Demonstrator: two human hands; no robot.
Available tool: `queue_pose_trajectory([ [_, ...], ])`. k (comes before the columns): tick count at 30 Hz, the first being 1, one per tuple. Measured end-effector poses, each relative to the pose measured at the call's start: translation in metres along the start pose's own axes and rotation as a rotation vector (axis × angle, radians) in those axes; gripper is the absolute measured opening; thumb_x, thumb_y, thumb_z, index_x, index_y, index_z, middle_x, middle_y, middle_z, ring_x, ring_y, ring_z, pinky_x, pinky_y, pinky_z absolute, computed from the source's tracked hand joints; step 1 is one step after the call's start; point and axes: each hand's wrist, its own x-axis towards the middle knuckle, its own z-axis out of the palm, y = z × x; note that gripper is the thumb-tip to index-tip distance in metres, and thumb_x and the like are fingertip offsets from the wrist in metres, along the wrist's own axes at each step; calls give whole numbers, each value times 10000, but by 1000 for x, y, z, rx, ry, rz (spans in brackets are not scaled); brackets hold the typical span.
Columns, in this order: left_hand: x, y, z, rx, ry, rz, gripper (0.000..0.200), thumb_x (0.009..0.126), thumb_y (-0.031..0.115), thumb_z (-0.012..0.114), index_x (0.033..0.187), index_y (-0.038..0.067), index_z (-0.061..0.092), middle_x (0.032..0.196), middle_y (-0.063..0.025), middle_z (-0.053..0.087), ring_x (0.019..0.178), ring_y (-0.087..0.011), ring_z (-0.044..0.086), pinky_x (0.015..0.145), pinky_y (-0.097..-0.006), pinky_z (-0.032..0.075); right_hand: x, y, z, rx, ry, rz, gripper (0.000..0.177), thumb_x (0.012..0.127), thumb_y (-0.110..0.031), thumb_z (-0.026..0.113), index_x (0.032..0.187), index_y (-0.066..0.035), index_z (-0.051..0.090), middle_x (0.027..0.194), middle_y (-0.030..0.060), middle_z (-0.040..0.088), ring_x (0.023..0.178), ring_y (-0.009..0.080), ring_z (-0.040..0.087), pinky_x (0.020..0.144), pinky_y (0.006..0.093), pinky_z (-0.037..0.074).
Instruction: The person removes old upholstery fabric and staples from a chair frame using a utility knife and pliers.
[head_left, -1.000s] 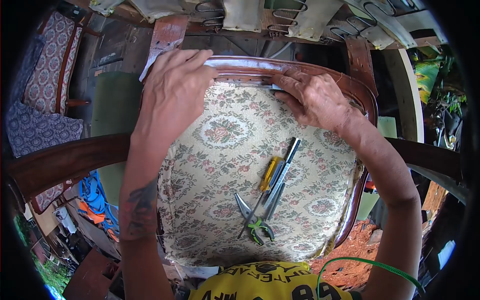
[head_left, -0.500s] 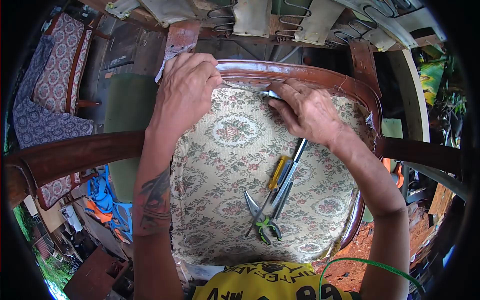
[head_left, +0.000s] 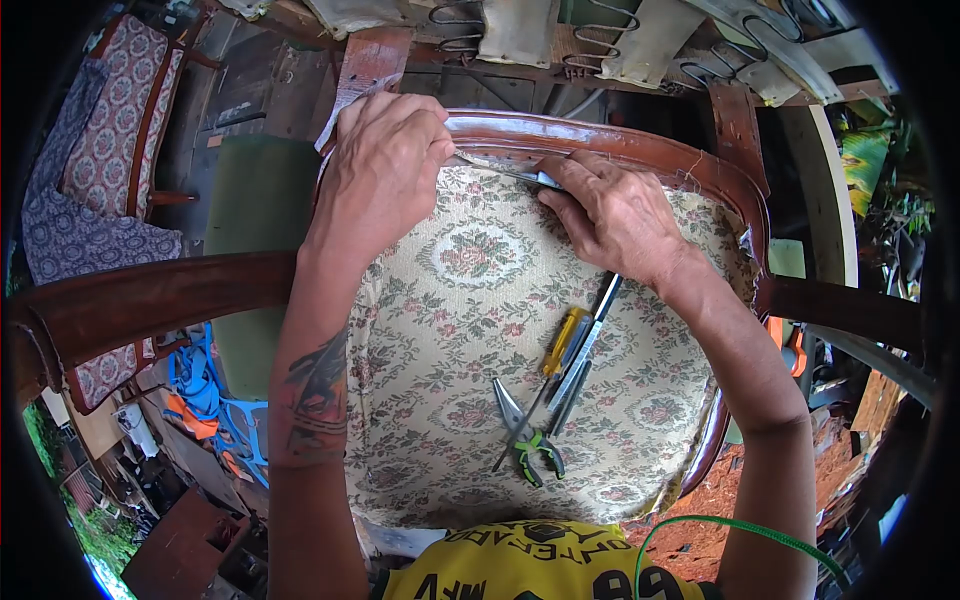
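Note:
A chair seat covered in floral fabric (head_left: 470, 345) lies in front of me inside a reddish-brown wooden frame (head_left: 560, 130). My left hand (head_left: 393, 150) rests at the frame's far left, its curled fingers pinching the fabric edge. To its right, my right hand (head_left: 615, 210) grips a slim tool with a thin metal blade (head_left: 525, 176). The blade lies along the far fabric edge and points toward the left fingertips; the handle is mostly hidden in my palm. On the seat lie a yellow-handled screwdriver (head_left: 568, 340), green-and-black pliers (head_left: 538, 458) and a long metal strip-like tool (head_left: 598, 312).
Chair arms (head_left: 170, 295) jut out on both sides. Beyond the seat, a frame with wavy springs (head_left: 605, 35) and webbing spans the top. Patterned cushioned furniture (head_left: 115, 130) stands at left, near a green panel (head_left: 255, 200). A green cord (head_left: 740, 525) crosses at lower right.
The view has shifted slightly, moving the seat a little right in the picture. Both hands keep nearly the same place at the far fabric edge; the loose tools lie unmoved on the seat.

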Motion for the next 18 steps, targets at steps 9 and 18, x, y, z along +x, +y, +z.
queue_pose_trajectory([
  [9,0,1,-4,26,-49,-19,88,982,109,692,944,32,673,1187,-76,728,1139,-297,640,1073,-446,424,-5,4,-8,-49,-20,-10,311,1029,-262,670,1295,-106,716,1159,123,764,968,333,772,829,475,635],
  [18,0,12,5,81,-15,121,88,954,159,754,992,79,755,1061,-50,706,1033,-252,628,1023,-423,432,-29,21,-43,39,4,63,279,994,-243,716,1207,-61,728,1035,123,720,849,353,744,732,483,613],
])
